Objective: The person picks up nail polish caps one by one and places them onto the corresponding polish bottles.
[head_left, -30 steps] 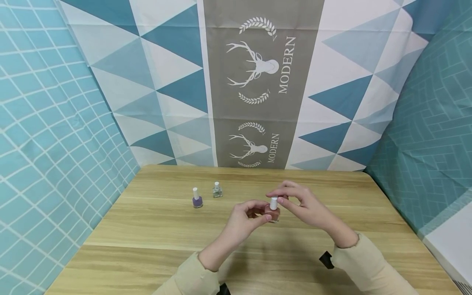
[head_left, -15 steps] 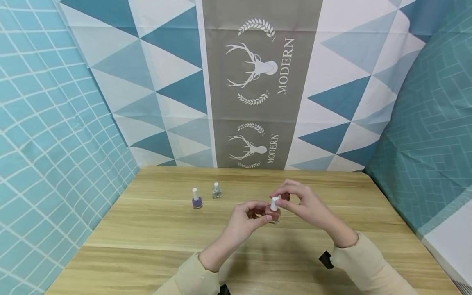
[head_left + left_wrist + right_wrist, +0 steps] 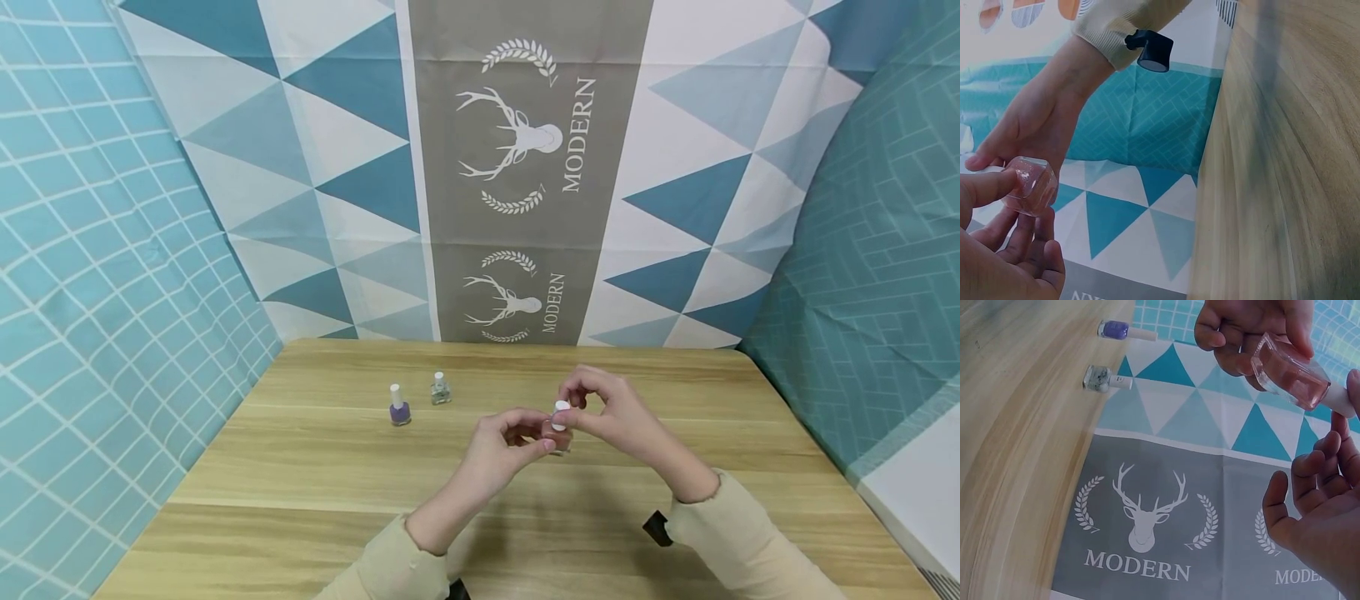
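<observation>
A pink nail polish bottle [image 3: 558, 437] is held above the table, its glass body between the thumb and fingers of my left hand [image 3: 498, 446]. My right hand [image 3: 615, 417] pinches the bottle's white cap [image 3: 561, 415] between thumb and forefinger. In the right wrist view the cap [image 3: 1338, 401] sits on the neck of the tilted pink bottle [image 3: 1291, 372], and the other right fingers are loosely curled. From the left wrist, the clear base of the bottle [image 3: 1030, 185] shows, with the left thumb pressed on its side.
To the left on the wooden table [image 3: 315, 467] stand a purple nail polish bottle [image 3: 400, 412] and a clear nail polish bottle [image 3: 440, 392], both with white caps. A patterned cloth [image 3: 517, 192] hangs behind the table's far edge. Blue-tiled cloth [image 3: 90, 250] lines the left side.
The right thumb and fingers have shifted round the white cap, with the forefinger drawn back. The left hand keeps its hold on the pink bottle, almost still.
</observation>
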The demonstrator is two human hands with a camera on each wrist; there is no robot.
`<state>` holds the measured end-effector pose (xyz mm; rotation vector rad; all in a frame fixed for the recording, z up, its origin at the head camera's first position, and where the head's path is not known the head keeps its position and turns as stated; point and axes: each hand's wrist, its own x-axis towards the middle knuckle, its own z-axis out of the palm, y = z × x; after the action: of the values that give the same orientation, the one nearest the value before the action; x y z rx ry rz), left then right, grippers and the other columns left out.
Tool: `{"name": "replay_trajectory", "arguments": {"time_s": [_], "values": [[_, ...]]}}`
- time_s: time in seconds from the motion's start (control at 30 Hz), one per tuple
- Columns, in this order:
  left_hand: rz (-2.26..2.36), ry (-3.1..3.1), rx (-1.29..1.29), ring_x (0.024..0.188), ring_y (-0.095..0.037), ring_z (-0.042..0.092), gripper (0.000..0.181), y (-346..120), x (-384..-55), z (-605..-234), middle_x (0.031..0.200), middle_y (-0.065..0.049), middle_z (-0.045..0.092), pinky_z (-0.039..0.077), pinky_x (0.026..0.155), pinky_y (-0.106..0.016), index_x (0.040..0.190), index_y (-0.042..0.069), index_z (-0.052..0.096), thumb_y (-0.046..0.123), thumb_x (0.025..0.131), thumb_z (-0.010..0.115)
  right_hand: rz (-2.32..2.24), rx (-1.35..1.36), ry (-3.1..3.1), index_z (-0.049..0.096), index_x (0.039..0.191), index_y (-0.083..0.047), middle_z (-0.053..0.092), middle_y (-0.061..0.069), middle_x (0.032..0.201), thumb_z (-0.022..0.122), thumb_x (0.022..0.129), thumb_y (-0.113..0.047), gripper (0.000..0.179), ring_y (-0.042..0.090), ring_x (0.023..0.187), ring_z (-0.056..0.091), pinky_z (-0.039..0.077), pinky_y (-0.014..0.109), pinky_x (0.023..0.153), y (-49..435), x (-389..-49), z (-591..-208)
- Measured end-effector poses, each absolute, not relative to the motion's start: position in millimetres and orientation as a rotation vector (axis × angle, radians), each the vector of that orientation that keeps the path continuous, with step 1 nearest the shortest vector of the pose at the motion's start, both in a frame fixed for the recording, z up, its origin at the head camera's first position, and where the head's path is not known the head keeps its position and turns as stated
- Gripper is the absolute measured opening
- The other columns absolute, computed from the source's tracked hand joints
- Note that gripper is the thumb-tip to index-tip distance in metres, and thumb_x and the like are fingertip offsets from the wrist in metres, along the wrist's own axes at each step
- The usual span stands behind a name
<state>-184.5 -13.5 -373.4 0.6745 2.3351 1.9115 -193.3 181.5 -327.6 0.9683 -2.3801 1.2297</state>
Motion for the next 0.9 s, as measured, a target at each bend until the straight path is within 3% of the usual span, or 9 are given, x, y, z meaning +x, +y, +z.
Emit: {"name": "replay_trajectory", "arguments": {"time_s": [0.2, 0.4, 0.57, 0.73, 0.9], "values": [[1.93, 2.324, 0.674, 0.088, -0.012, 0.062, 0.027, -13.2, -183.8, -373.9, 0.099, -0.006, 0.069, 0.049, 0.073, -0.022, 0.108, 0.008, 0.068, 0.017, 0.083, 0.073, 1.259, 0.964, -2.403, 0.062, 0.092, -0.018, 0.054, -0.007, 0.079, 0.077, 0.077, -0.009, 0.023, 0.009, 0.073, 0.05, 0.044, 0.024, 0.067, 185.9, -203.6, -341.3], [1.944, 2.314, 0.645, 0.088, -0.014, 0.062, 0.027, -14.8, -185.3, -375.2, 0.099, -0.006, 0.069, 0.049, 0.072, -0.023, 0.108, 0.008, 0.068, 0.019, 0.084, 0.072, 1.39, 1.094, -2.387, 0.063, 0.119, -0.013, 0.06, -0.002, 0.095, 0.061, 0.09, -0.006, 0.03, 0.013, 0.08, 0.055, 0.048, 0.026, 0.071, 189.3, -202.9, -342.8], [1.93, 2.319, 0.649, 0.087, -0.012, 0.061, 0.026, -14.3, -185.9, -375.2, 0.099, -0.004, 0.069, 0.049, 0.072, -0.023, 0.108, 0.01, 0.068, 0.019, 0.084, 0.072, 1.474, 1.244, -2.354, 0.056, 0.13, -0.008, 0.06, 0.004, 0.107, 0.051, 0.094, 0.0, 0.037, 0.015, 0.089, 0.054, 0.047, 0.029, 0.075, 191.9, -204.0, -344.0], [1.925, 2.318, 0.674, 0.086, -0.01, 0.061, 0.026, -13.8, -184.4, -373.7, 0.101, -0.005, 0.069, 0.049, 0.072, -0.023, 0.108, 0.009, 0.068, 0.019, 0.084, 0.072, 1.501, 1.332, -2.34, 0.058, 0.125, -0.002, 0.059, 0.011, 0.108, 0.046, 0.095, 0.003, 0.033, 0.016, 0.094, 0.052, 0.046, 0.029, 0.079, 192.2, -205.0, -345.6], [1.919, 2.321, 0.653, 0.085, -0.01, 0.061, 0.027, -13.7, -184.5, -374.2, 0.1, -0.003, 0.069, 0.048, 0.072, -0.022, 0.108, 0.011, 0.068, 0.019, 0.083, 0.073, 1.502, 1.32, -2.332, 0.063, 0.114, -0.005, 0.059, 0.008, 0.105, 0.047, 0.095, 0.002, 0.026, 0.015, 0.094, 0.053, 0.047, 0.029, 0.078, 192.2, -205.4, -347.3]]}}
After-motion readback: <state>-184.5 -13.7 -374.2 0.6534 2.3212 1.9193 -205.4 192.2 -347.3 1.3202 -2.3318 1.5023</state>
